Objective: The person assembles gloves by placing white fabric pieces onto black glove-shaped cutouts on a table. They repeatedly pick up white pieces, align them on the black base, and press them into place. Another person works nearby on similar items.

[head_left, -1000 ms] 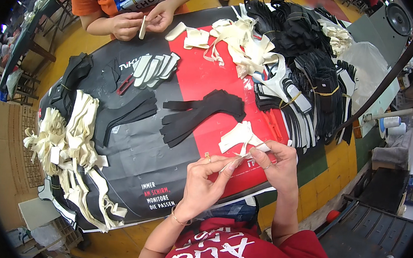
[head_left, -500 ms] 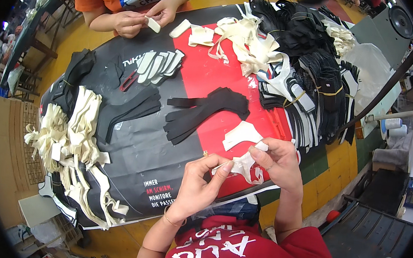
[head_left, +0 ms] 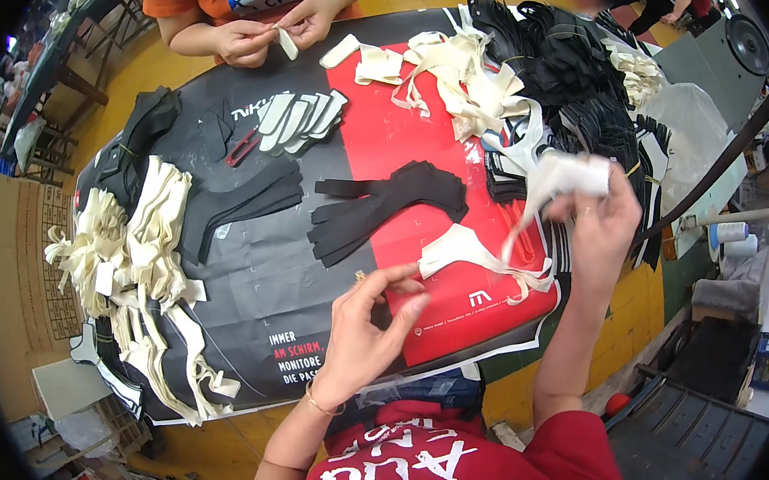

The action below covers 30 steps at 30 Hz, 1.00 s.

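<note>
My right hand (head_left: 608, 218), smeared by motion, holds a white cut fabric piece (head_left: 565, 178) up over the right part of the table. Its narrow tail hangs down to the left. Fingers curled but apart, my left hand (head_left: 367, 334) hovers near the front edge with nothing visible between thumb and forefinger. Just beyond it a cream fabric piece (head_left: 461, 249) with thin strap ends lies on the red part of the table cover (head_left: 478, 319). Dark strap-shaped fabric pieces (head_left: 397, 206) are fanned in a stack at the middle.
Opposite, a person's hands (head_left: 279, 34) hold a small white pad. White-faced pads (head_left: 302, 121) lie beside red-handled snips (head_left: 244, 149). Cream strips (head_left: 143, 228) heap at left, more cream pieces (head_left: 463, 73) at the back. Bundled black pieces (head_left: 587, 121) pile at right.
My right hand has swung up and to the right with the white piece. My left hand has let go and moved slightly left. The cream piece on the red cover shows more fully.
</note>
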Available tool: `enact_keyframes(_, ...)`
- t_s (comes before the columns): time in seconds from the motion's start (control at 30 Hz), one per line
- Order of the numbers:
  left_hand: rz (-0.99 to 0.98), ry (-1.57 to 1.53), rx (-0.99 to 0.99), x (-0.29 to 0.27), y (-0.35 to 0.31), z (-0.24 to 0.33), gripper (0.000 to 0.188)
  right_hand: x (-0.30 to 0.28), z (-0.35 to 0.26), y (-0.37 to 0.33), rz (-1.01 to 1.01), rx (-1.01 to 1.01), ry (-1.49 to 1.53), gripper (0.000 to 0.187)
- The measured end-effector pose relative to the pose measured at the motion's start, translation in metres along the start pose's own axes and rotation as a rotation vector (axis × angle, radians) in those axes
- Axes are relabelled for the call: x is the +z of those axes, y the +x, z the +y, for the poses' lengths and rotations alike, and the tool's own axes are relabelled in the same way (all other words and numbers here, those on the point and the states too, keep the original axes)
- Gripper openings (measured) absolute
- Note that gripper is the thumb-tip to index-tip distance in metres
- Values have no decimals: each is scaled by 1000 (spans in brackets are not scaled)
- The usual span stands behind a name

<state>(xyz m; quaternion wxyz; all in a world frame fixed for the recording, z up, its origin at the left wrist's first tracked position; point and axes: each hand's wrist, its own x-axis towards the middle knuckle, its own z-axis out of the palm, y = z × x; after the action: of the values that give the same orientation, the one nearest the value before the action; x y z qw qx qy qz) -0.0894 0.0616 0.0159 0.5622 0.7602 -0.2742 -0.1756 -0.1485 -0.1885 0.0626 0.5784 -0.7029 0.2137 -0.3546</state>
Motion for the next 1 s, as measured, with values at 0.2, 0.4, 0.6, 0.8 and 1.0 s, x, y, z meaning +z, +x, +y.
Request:
enact_keyframes(0.2, 108, 381, 62, 23, 21, -26, 28, 19, 2, 62, 433, -981, -908, 18)
enact_keyframes(0.4, 73, 473, 71, 34, 34, -26, 16, 36, 30, 71, -67, -681, -1362, 30)
enact_keyframes(0.6, 50, 81, -118, 26, 30, -21, 14, 35, 16, 19, -127, -701, -1149, 22)
enact_keyframes(0.8, -14, -323, -278, 27, 31, -29, 17, 29, -1, -75, -510, -308, -727, 14)
enact_keyframes(1.0, -33, -472, -313, 34, 21, -24, 18, 24, 1, -95, -393, -352, -787, 13)
